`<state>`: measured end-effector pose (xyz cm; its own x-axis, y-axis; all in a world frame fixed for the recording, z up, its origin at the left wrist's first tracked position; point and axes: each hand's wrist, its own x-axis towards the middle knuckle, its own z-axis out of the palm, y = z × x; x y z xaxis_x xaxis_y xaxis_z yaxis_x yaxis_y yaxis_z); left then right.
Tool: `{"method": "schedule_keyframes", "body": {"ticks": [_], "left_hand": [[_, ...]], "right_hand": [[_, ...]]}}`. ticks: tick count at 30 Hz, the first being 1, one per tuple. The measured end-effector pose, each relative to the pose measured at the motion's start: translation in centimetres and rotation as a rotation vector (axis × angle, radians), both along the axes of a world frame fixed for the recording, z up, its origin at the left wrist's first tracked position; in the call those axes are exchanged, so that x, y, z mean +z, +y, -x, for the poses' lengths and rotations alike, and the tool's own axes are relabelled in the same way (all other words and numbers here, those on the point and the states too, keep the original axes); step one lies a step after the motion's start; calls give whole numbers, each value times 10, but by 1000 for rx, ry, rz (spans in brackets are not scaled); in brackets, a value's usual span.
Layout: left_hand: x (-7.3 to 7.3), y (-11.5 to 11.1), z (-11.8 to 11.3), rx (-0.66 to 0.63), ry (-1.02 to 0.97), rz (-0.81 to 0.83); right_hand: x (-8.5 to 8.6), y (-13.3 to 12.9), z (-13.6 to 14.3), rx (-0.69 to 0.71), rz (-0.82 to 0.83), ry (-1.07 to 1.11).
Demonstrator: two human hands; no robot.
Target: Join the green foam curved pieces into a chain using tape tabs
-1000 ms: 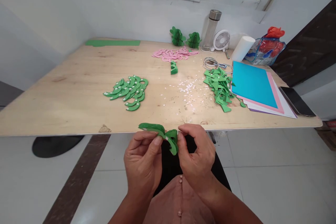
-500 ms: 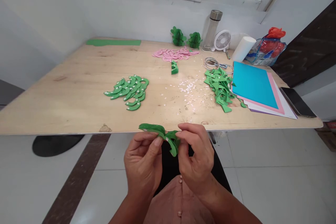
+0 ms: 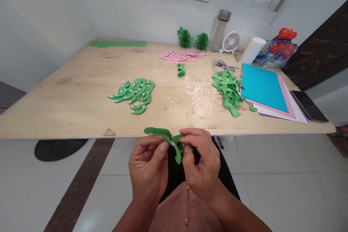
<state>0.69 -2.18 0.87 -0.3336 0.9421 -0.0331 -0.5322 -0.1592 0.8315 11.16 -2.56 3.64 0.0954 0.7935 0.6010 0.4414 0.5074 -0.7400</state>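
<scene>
Just in front of the table edge, my left hand [image 3: 150, 163] pinches a layered green paper cutout [image 3: 157, 131] between thumb and fingers. White squares show on its curved strips. My right hand [image 3: 201, 157] closes thumb and fingertips on the cutout's right side, where the layers spread apart; the part behind those fingers is hidden. On the table, a pile of curved green paper pieces [image 3: 136, 94] with white squares lies to the left. A small green folded stack [image 3: 181, 69] sits farther back, near pink paper cutouts [image 3: 182, 56].
Green paper scraps [image 3: 230, 92] and white bits [image 3: 195, 90] lie centre-right. Coloured sheets [image 3: 263, 88] and a phone [image 3: 309, 106] are at right. Along the back stand two green paper shapes [image 3: 185, 38], a bottle [image 3: 220, 30], a fan [image 3: 231, 41] and a white roll [image 3: 253, 50].
My right hand has shifted slightly left, its thumb now pressed up near the fingertips on the cutout. The loose lower strip has swung a little. My left hand stays in place.
</scene>
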Motion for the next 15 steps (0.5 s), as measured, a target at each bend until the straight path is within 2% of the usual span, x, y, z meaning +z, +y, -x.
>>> {"method": "schedule_keyframes", "body": {"ticks": [15], "left_hand": [[5,1,-2,41,22,53]], "right_hand": [[6,-3,-1,49,51,39]]}}
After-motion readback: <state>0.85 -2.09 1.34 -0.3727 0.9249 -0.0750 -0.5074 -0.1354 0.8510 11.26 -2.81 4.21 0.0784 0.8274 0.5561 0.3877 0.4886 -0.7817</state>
